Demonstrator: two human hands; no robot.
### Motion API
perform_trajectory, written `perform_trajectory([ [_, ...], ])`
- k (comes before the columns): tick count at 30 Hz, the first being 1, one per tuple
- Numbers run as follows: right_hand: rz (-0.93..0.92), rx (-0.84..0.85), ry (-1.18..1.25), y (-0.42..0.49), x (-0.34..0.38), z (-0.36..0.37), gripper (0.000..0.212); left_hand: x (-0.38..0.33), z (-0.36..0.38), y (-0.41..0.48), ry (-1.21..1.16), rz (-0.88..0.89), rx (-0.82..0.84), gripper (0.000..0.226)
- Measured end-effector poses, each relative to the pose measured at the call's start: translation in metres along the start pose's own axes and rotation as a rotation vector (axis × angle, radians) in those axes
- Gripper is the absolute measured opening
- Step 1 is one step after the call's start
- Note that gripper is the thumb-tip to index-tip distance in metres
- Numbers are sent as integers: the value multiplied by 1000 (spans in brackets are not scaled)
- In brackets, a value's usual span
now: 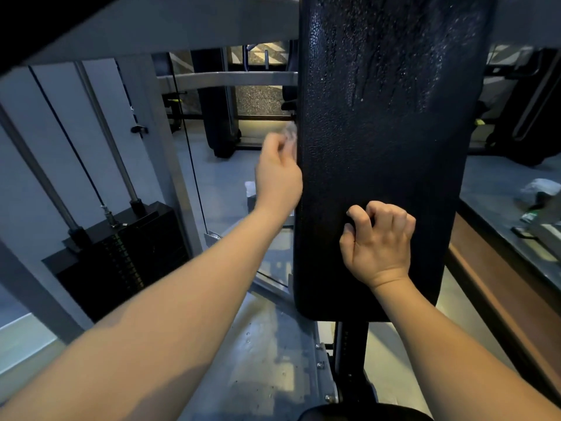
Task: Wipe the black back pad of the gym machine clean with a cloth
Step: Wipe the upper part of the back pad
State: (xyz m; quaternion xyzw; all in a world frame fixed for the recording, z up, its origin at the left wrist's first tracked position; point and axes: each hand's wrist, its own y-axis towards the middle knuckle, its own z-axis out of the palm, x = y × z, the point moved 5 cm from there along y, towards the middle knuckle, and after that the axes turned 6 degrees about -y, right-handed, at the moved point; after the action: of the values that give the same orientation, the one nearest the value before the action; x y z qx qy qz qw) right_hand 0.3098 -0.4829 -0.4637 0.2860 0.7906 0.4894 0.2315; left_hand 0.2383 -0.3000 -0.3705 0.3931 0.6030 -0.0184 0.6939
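One black back pad (388, 132) stands upright in the centre-right of the frame, running from the top edge down to its rounded lower end above the machine's post. Its skin looks like pebbled vinyl over foam: firm, slightly giving, fixed to the frame, so it will not shift under pressure. A film of droplets (394, 56) and run marks covers its upper half, which probably makes that part slick; the lower half looks dry.

There is one cloth (290, 133), small, pale and blurred, at the pad's left edge just above mid-frame. It looks thin, light and limp, best bunched in the fingers so that a flat wad meets the vinyl. The left hand (277, 174) grips it, fingers closed round it, against the pad's side edge. The right hand (379, 238) rests on the lower face of the pad with its fingers curled under, knuckles to the vinyl; nothing shows inside it.

By my reading the wet upper area still needs wiping, and firm strokes from the top down would suit the streaks.

One weight stack (127, 253) sits at lower left, with two guide rods rising from it. A counter (485, 189) at right carries a few small items, too blurred to name.
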Motion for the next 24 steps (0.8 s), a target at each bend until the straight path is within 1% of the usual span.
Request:
perform_trajectory([
  [1, 1, -3, -2, 0, 0, 0, 33, 7, -2, -8, 23, -3, 29, 16],
  [3, -1, -9, -2, 0, 0, 0, 33, 4, -1, 3, -26, -27, 54, 12],
  [5, -5, -1, -1, 0, 0, 0, 33, -18, 1, 34, -82, -29, 0, 14],
  [7, -7, 3, -6, 0, -1, 0, 33, -40, 2, 61, -94, 18, -75, 13],
  [8, -6, 1, -9, 0, -1, 0, 33, -45, 3, 64, -97, 54, -86, 12],
  [11, -7, -15, -12, -1, -1, 0, 32, -36, 3, 18, -56, 152, -48, 9],
  [14, 3, -27, -22, -1, 0, 0, 31, -19, -2, -34, 14, 201, -26, 21],
  [16, 4, -24, -18, -1, 0, 0, 31, -25, -1, -27, 3, 235, -64, 22],
  [19, 1, -15, -12, 0, -1, 0, 31, -53, 6, 14, -35, 259, -120, 15],
  [21, -3, -20, -20, 0, -1, 0, 32, -65, 8, 32, -19, 283, -151, 11],
  [24, -6, -17, -17, 0, 0, 0, 32, -51, 6, 15, 48, 318, -113, 11],
])
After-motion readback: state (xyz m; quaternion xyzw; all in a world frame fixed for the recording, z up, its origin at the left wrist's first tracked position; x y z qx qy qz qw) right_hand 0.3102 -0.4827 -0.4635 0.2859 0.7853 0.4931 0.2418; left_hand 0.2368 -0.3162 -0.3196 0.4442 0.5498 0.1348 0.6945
